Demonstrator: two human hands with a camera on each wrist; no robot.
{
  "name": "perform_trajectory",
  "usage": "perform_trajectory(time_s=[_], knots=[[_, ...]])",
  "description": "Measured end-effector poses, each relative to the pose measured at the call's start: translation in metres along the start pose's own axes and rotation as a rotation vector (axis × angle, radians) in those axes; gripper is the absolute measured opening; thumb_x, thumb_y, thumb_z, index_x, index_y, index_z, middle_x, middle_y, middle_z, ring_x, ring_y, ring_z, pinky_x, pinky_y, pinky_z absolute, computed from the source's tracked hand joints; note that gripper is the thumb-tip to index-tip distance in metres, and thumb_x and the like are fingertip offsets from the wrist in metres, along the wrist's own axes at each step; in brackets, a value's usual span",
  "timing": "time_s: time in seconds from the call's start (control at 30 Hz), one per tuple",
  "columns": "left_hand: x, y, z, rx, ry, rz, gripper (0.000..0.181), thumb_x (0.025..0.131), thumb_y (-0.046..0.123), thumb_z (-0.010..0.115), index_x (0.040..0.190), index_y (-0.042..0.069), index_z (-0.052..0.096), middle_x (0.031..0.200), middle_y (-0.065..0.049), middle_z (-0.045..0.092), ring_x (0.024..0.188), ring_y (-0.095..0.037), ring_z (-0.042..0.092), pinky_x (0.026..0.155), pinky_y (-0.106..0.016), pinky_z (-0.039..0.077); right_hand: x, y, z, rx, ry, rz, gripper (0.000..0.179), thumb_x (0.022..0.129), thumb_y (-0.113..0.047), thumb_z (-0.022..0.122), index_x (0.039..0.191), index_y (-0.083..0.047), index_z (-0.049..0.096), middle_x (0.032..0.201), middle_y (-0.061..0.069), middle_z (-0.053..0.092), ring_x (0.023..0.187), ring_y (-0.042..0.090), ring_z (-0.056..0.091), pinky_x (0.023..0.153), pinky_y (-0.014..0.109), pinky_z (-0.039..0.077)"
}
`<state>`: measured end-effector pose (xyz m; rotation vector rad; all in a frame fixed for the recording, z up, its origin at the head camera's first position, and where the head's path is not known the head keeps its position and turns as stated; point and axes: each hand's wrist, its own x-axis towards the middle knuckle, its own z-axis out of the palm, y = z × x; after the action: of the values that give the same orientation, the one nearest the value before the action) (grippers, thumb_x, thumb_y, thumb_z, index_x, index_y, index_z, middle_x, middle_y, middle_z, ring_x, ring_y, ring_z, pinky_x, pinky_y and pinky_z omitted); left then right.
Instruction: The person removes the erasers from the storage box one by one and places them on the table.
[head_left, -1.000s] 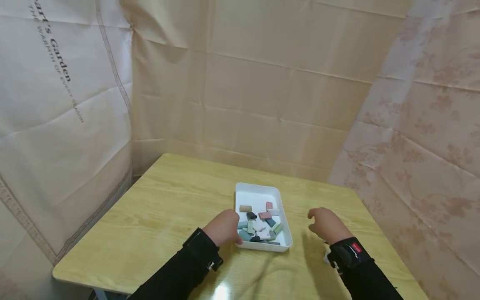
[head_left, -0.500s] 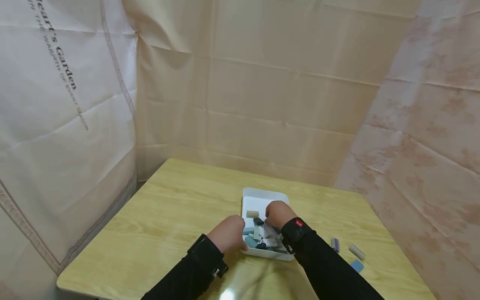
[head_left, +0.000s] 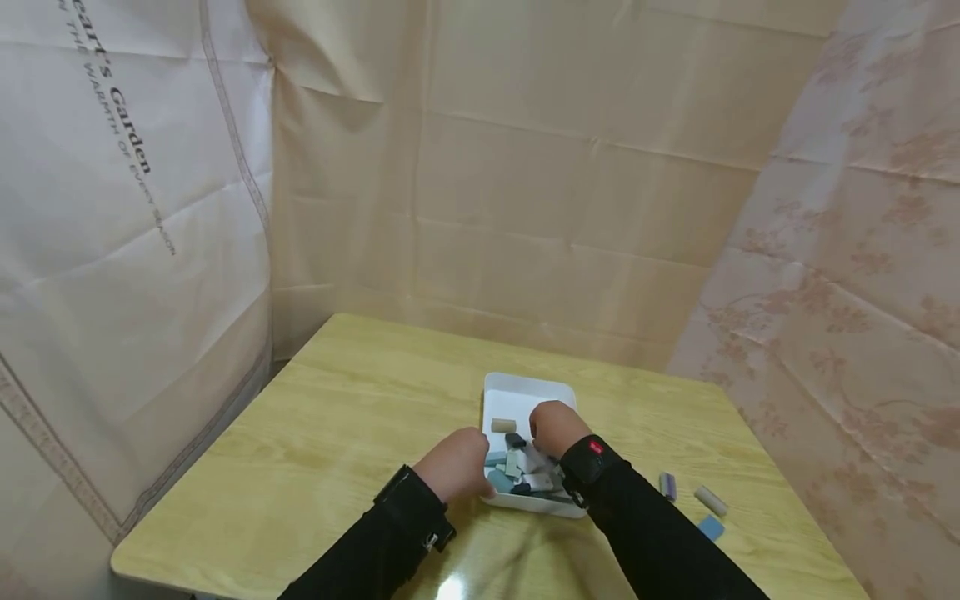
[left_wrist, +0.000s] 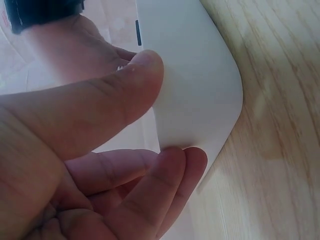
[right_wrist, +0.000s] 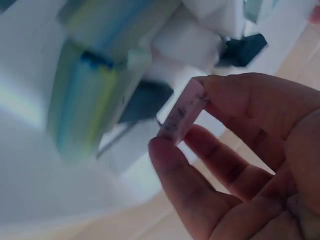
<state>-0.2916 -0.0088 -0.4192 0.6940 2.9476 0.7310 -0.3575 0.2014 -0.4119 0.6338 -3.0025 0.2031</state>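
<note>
A shallow white tray (head_left: 528, 388) holds several small blocks that look like erasers. My left hand (head_left: 459, 465) grips its near left corner; in the left wrist view the thumb (left_wrist: 145, 75) and bent fingertips press the outer wall. Inside the tray, my right hand (head_left: 557, 427) pinches a worn pink eraser (right_wrist: 184, 112) between thumb and fingers, dark smudges on its side. Around it lie green-blue striped erasers (right_wrist: 82, 107), white ones (right_wrist: 187, 40) and a dark one (right_wrist: 243, 50). A tan eraser (head_left: 503, 425) lies apart, farther back in the tray.
Right of the tray, a purple eraser (head_left: 667, 487), a grey-beige one (head_left: 711, 501) and a blue one (head_left: 711, 527) lie on the wooden table (head_left: 360, 400). Cloth curtains (head_left: 487, 167) surround the table behind and at both sides.
My right hand has moved left from the table into the tray and now pinches the pink eraser. The loose erasers at right have come into sight. My left hand stays at the tray corner.
</note>
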Motion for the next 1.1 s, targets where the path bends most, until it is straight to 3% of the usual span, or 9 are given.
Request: perform_trajectory(time_s=[0.13, 0.33, 0.47, 0.6, 0.77, 0.97, 1.1], knots=[[-0.001, -0.002, 0.002, -0.027, -0.007, -0.006, 0.039, 0.068, 0.017, 0.098, 0.073, 0.008, 0.061, 0.074, 0.002, 0.056, 0.066, -0.013, 0.045, 0.063, -0.028, 0.043, -0.013, 0.021, -0.015, 0.034, 0.047, 0.019, 0.02, 0.079, 0.003, 0.078, 0.067, -0.01, 0.068, 0.067, -0.002, 0.06, 0.065, 0.016, 0.049, 0.064, 0.033, 0.045], [0.003, -0.002, -0.007, 0.005, -0.009, 0.008, 0.04, 0.07, 0.016, 0.097, 0.072, 0.009, 0.058, 0.074, 0.002, 0.055, 0.067, -0.014, 0.045, 0.065, -0.028, 0.043, -0.045, 0.103, -0.045, 0.031, 0.14, 0.068, 0.007, 0.082, 0.0, 0.077, 0.078, -0.005, 0.076, 0.078, 0.006, 0.072, 0.068, 0.017, 0.059, 0.069, 0.041, 0.055], [0.003, -0.004, -0.009, 0.025, -0.022, 0.004, 0.041, 0.07, 0.017, 0.097, 0.072, 0.009, 0.057, 0.073, 0.002, 0.055, 0.067, -0.014, 0.045, 0.066, -0.028, 0.043, -0.07, 0.156, -0.039, 0.046, 0.107, 0.162, 0.005, 0.089, -0.003, 0.075, 0.088, -0.002, 0.08, 0.087, 0.012, 0.077, 0.073, 0.021, 0.066, 0.074, 0.049, 0.058], [0.001, -0.005, -0.008, -0.003, -0.031, -0.017, 0.041, 0.07, 0.015, 0.097, 0.071, 0.008, 0.057, 0.072, 0.002, 0.053, 0.066, -0.015, 0.044, 0.065, -0.029, 0.043, -0.084, 0.191, -0.02, 0.035, 0.07, 0.211, 0.006, 0.088, -0.004, 0.076, 0.088, 0.0, 0.081, 0.088, 0.015, 0.078, 0.076, 0.028, 0.07, 0.076, 0.051, 0.06], [0.001, -0.003, -0.004, -0.028, -0.047, -0.034, 0.041, 0.07, 0.015, 0.097, 0.071, 0.008, 0.057, 0.072, 0.002, 0.051, 0.066, -0.015, 0.043, 0.064, -0.03, 0.041, -0.096, 0.208, -0.004, 0.005, 0.067, 0.234, 0.006, 0.085, -0.003, 0.075, 0.081, -0.002, 0.079, 0.084, 0.014, 0.078, 0.078, 0.031, 0.07, 0.076, 0.051, 0.059], [0.004, 0.0, -0.005, -0.049, -0.061, -0.038, 0.037, 0.072, 0.017, 0.097, 0.08, 0.005, 0.063, 0.079, 0.0, 0.057, 0.071, -0.016, 0.047, 0.068, -0.031, 0.045, -0.102, 0.216, 0.002, -0.014, 0.111, 0.192, 0.014, 0.08, -0.004, 0.077, 0.069, -0.008, 0.07, 0.072, 0.005, 0.07, 0.067, 0.019, 0.061, 0.068, 0.043, 0.055], [0.005, 0.001, -0.009, -0.085, -0.057, -0.062, 0.036, 0.073, 0.017, 0.097, 0.09, 0.002, 0.068, 0.084, -0.003, 0.06, 0.075, -0.018, 0.05, 0.071, -0.034, 0.047, -0.095, 0.215, 0.001, -0.041, 0.097, 0.218, 0.008, 0.084, -0.004, 0.072, 0.077, -0.002, 0.069, 0.077, 0.011, 0.07, 0.07, 0.026, 0.062, 0.07, 0.047, 0.055]])
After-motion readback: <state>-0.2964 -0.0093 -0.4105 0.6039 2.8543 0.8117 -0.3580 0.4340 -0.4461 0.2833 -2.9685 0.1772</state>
